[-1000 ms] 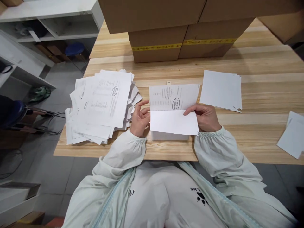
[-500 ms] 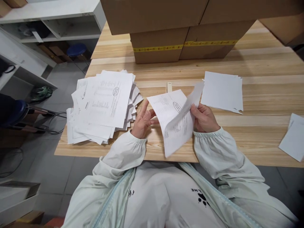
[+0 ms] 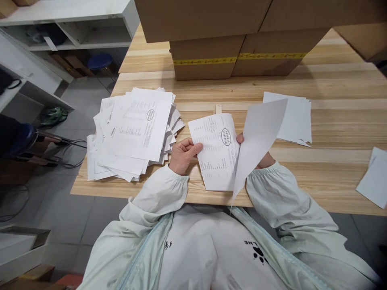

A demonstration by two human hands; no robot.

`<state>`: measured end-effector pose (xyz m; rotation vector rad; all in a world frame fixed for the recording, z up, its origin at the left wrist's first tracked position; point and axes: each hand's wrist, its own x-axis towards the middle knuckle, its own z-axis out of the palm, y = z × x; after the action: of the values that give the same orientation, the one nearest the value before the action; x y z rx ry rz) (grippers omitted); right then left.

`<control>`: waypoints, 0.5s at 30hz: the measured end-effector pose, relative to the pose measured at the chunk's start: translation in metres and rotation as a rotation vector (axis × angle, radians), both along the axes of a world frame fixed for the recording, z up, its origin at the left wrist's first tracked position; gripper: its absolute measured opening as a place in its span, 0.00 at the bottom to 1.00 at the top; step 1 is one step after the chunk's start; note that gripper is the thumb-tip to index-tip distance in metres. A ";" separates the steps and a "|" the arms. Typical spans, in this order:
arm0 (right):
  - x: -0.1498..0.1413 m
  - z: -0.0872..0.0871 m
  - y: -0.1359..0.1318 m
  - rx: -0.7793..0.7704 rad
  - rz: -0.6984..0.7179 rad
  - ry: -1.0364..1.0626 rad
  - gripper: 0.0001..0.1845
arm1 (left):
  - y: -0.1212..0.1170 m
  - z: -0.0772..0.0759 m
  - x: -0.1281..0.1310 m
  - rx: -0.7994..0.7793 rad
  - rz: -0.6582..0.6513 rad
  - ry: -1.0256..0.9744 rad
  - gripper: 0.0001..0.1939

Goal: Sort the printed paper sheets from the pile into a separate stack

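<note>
Clock centred on the printed sheet, twelve straight ahead of me. Nearest: my pale sleeves, cuffs gathered, over the near edge of the desk (image 3: 326,177). Printed sheet (image 3: 216,161) before me, between my hands, oval stamp upper right. Left hand (image 3: 184,156) at nine o'clock, pinching its edge, thumb across the print. Right hand (image 3: 266,162) at three, pinching the opposite edge; thumb tip visible, fingers hidden behind a raised leaf (image 3: 260,137), plain side showing, standing tilted. Cannot tell whether leaf and sheet are joined.

Heap of printed papers (image 3: 133,129), edges ragged, between nine and ten, near my left hand. Small pale object (image 3: 218,108) at twelve, just beyond the sheet. Blank stack (image 3: 298,121) at two, partly behind the leaf; more loose sheets (image 3: 375,177) past three, well apart.

Farther: taped cartons (image 3: 205,70), stacked, twelve to one. Blue stool (image 3: 99,60) at ten, on the floor.
</note>
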<state>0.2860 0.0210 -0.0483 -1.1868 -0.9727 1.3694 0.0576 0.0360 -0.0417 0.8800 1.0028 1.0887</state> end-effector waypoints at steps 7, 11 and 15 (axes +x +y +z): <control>-0.004 -0.015 -0.003 0.098 -0.287 -0.229 0.24 | -0.001 -0.001 -0.001 0.047 -0.005 0.038 0.27; -0.011 -0.017 -0.007 0.235 -0.394 -0.430 0.25 | -0.001 -0.007 0.001 0.151 -0.116 0.051 0.29; -0.020 -0.003 -0.009 0.409 -0.356 -0.276 0.29 | 0.000 -0.008 0.004 0.394 -0.043 0.093 0.23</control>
<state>0.2659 0.0125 -0.0517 -1.1785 -1.1072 0.6959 0.0612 0.0363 -0.0496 1.2738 0.8526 1.2400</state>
